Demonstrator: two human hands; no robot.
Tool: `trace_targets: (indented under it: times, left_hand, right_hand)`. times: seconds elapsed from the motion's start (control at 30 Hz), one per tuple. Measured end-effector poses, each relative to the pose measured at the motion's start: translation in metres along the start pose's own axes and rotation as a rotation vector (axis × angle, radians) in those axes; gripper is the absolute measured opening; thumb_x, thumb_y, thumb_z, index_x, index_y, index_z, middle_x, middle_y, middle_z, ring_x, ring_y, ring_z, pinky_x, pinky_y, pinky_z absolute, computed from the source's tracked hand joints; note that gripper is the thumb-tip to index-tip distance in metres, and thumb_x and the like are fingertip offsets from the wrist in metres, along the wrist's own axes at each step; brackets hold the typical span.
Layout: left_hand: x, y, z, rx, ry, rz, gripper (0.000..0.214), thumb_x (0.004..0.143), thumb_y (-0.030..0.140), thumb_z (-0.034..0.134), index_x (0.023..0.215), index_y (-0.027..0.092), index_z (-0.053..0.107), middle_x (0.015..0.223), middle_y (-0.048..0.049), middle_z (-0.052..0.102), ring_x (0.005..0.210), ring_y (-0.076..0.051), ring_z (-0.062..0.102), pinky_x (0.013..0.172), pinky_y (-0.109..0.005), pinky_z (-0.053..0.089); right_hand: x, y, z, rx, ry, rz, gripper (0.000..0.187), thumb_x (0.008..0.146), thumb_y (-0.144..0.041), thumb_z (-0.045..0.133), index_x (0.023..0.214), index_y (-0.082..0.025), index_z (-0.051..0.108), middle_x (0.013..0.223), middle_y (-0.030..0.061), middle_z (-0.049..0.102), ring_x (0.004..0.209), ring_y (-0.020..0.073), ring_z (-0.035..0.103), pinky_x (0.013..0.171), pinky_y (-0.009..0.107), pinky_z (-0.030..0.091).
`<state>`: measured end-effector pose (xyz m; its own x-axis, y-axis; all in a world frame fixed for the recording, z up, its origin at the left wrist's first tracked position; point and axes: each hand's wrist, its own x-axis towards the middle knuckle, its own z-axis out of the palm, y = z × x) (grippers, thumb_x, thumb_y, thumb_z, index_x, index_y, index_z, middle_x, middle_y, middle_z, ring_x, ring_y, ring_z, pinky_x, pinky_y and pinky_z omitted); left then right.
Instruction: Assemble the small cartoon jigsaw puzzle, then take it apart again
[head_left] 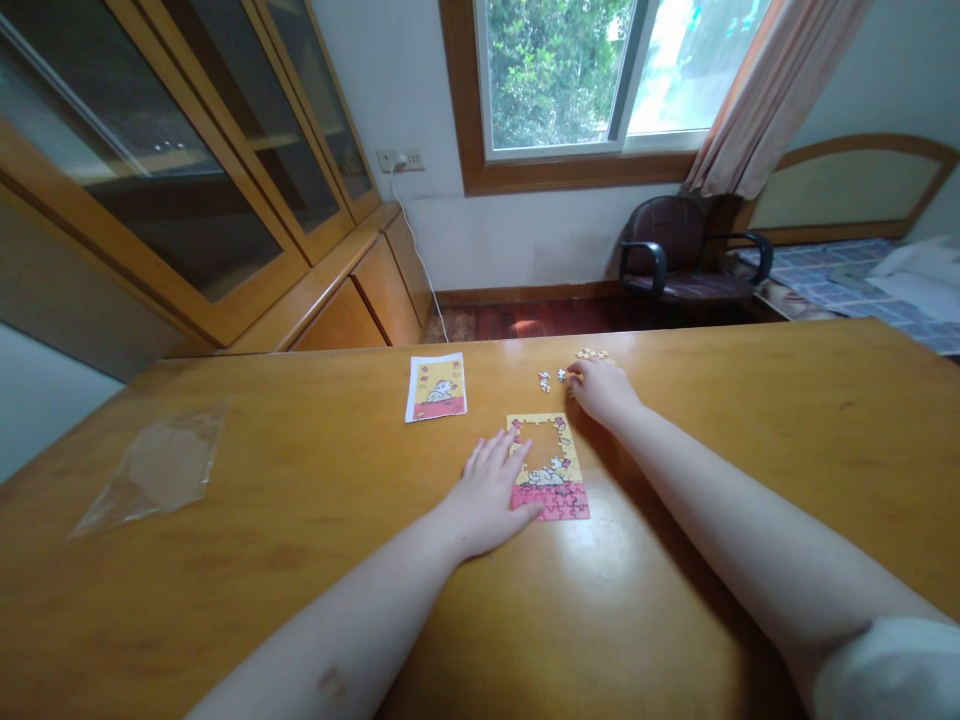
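A partly assembled jigsaw puzzle (551, 500) lies flat on the wooden table, pink at the bottom and yellow around a gap in its upper middle. My left hand (491, 490) rests with fingers spread over the puzzle's left edge. Beyond the puzzle, my right hand (602, 388) reaches down among loose puzzle pieces (592, 354), partly covering them; what its fingertips hold, if anything, is hidden. A few white pieces (544, 381) lie just left of that hand. The printed picture card (436, 387), showing a white cartoon animal on yellow and pink, sits to the left.
A clear plastic bag (169, 460) lies at the left of the table (300, 560). Past the far edge are a dark office chair (675, 250), a window (555, 80) and a bed (862, 270). A glass-doored cabinet (247, 270) stands at the left.
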<state>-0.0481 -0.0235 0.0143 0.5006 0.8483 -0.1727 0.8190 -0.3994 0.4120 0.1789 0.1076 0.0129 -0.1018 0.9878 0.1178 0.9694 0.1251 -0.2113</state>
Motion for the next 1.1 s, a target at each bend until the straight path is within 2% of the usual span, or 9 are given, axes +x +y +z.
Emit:
trace_targets:
  times: [0.17,0.33,0.6,0.93,1.03,1.1]
  left_hand:
    - [0.0,0.001,-0.001,-0.004,0.008,0.004,0.076,0.085,0.058,0.045,0.147,0.02,0.025,0.157,-0.0105,0.011,0.144,-0.028,0.008,0.117,-0.049,0.008]
    - [0.0,0.001,0.0,-0.005,0.009,-0.003,0.075,0.085,0.057,0.046,0.147,0.019,0.026,0.157,-0.011,0.011,0.144,-0.028,0.008,0.117,-0.049,0.008]
    - [0.001,0.002,0.0,0.005,-0.001,-0.025,0.073,0.086,0.053,0.046,0.147,0.018,0.026,0.157,-0.0128,0.013,0.144,-0.028,0.008,0.117,-0.049,0.009]
    - [0.002,0.0,0.003,-0.008,0.023,-0.026,0.072,0.085,0.051,0.049,0.146,0.019,0.028,0.157,-0.0124,0.013,0.144,-0.029,0.009,0.117,-0.049,0.01]
    - [0.002,-0.001,0.004,-0.011,0.032,-0.014,0.071,0.085,0.051,0.049,0.146,0.02,0.028,0.157,-0.0122,0.012,0.144,-0.029,0.009,0.116,-0.05,0.011]
    - [0.002,-0.001,0.004,-0.01,0.034,-0.012,0.071,0.085,0.051,0.048,0.145,0.02,0.028,0.157,-0.0119,0.012,0.144,-0.029,0.009,0.116,-0.05,0.011]
  right_hand:
    - [0.017,-0.008,0.003,-0.054,-0.034,0.061,0.032,0.091,-0.029,0.043,0.107,-0.017,0.068,0.111,0.0149,0.064,0.104,0.0277,0.058,0.085,0.037,0.042]
    - [0.024,-0.016,0.004,-0.113,-0.092,0.072,0.033,0.088,-0.036,0.049,0.099,-0.015,0.073,0.106,0.0187,0.065,0.099,0.0297,0.059,0.084,0.037,0.043]
    - [0.019,-0.006,0.01,-0.015,-0.122,0.035,0.025,0.087,-0.029,0.052,0.102,-0.023,0.071,0.104,0.0105,0.067,0.097,0.0238,0.061,0.083,0.032,0.043]
    - [0.016,-0.007,0.009,-0.024,-0.169,-0.01,0.019,0.082,-0.025,0.054,0.092,-0.018,0.07,0.102,0.0118,0.068,0.094,0.0242,0.062,0.08,0.032,0.045]
    - [0.015,-0.009,0.008,0.026,-0.175,-0.013,0.016,0.081,-0.024,0.056,0.089,-0.019,0.068,0.096,0.0094,0.07,0.089,0.0221,0.062,0.077,0.03,0.045]
    - [0.011,-0.009,0.006,0.097,-0.157,-0.027,0.019,0.08,-0.019,0.055,0.095,-0.019,0.067,0.093,0.0073,0.07,0.087,0.0199,0.062,0.077,0.028,0.045]
